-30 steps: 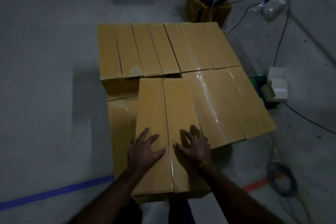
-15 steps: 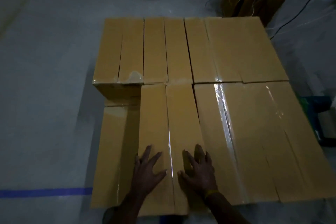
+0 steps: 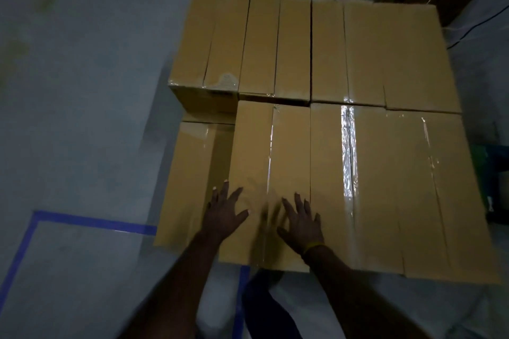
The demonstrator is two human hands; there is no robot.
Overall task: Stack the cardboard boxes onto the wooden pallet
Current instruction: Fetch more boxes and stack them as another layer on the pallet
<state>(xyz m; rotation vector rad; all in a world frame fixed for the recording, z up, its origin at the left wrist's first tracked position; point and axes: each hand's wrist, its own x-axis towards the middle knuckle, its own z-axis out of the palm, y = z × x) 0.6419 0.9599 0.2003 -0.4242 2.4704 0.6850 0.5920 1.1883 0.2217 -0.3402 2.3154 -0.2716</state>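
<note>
Left hand (image 3: 224, 216) and right hand (image 3: 301, 221) lie spread flat atop the near cardboard box (image 3: 271, 159).

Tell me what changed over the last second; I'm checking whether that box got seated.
The box under both hands slid forward until its far end met the back row, closing the gap; it now sits flush beside the right-hand box. The left hand and right hand stayed flat on its top, fingers spread, gripping nothing. The other boxes kept their places.
</note>
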